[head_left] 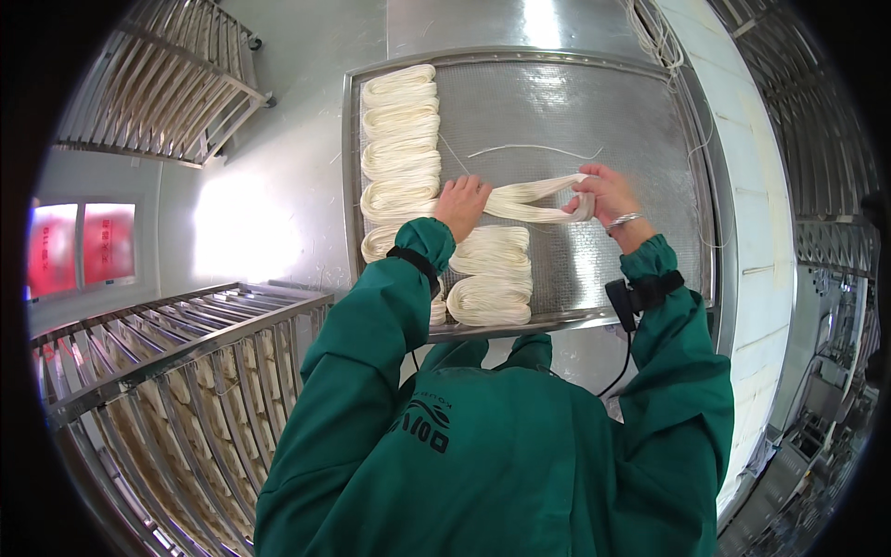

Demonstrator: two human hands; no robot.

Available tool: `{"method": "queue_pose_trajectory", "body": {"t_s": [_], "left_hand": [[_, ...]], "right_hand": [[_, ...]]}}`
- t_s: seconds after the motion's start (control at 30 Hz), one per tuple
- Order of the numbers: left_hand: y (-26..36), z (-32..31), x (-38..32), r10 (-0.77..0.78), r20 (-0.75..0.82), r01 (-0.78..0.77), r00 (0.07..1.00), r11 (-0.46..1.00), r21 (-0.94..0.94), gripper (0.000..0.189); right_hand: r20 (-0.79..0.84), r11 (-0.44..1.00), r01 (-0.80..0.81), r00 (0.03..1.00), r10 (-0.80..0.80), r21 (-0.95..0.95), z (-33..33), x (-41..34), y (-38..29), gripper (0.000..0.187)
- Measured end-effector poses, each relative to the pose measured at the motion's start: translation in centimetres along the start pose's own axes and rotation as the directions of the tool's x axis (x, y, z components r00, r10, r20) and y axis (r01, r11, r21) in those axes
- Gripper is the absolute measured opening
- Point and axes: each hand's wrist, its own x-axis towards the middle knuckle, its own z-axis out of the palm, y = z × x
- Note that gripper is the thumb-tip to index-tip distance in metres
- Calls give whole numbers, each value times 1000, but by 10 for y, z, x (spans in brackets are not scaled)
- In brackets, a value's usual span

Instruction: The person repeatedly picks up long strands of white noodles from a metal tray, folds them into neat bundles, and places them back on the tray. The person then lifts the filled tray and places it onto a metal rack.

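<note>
A long looped bundle of white noodles (532,198) stretches between my two hands over a metal mesh tray (557,118). My right hand (604,195) holds its far-right loop, with fingers inside the bend. My left hand (465,205) rests on the bundle's left part, palm down; its grip underneath is hidden. Folded noodle bundles (400,160) lie in a column along the tray's left side, partly covered by my left hand and sleeve. Two more folded bundles (491,299) lie in a second column nearer my body. A loose noodle strand (536,147) curves above the held bundle.
A white conveyor or ledge (755,278) runs along the right, with loose strands (654,38) hanging at its upper edge. Metal racks holding trays stand at lower left (188,348) and upper left (174,83). A cable hangs from my right wrist strap (644,292).
</note>
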Motion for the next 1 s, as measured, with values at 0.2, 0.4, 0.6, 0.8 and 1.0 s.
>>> {"method": "queue_pose_trajectory", "body": {"t_s": [0.2, 0.4, 0.6, 0.8, 1.0], "left_hand": [[-25, -3, -16, -105, 82, 128, 991, 922, -366, 55], [-29, -14, -22, -195, 19, 180, 981, 856, -485, 58], [-27, -22, -44, 100, 87, -101, 991, 995, 8, 56], [-40, -21, -55, 111, 199, -137, 974, 983, 122, 51], [-27, -19, -51, -4, 129, 17, 992, 995, -100, 45]], "right_hand": [[94, 998, -9, 996, 3, 61, 59, 16, 16, 54], [112, 948, -60, 989, 100, -312, 129, 58, 62, 46], [264, 16, 359, 716, -646, -933, 97, 85, 100, 27], [268, -44, 318, 706, -656, -947, 72, 78, 114, 19], [-216, 315, 224, 376, -901, -922, -89, 60, 98, 20]]}}
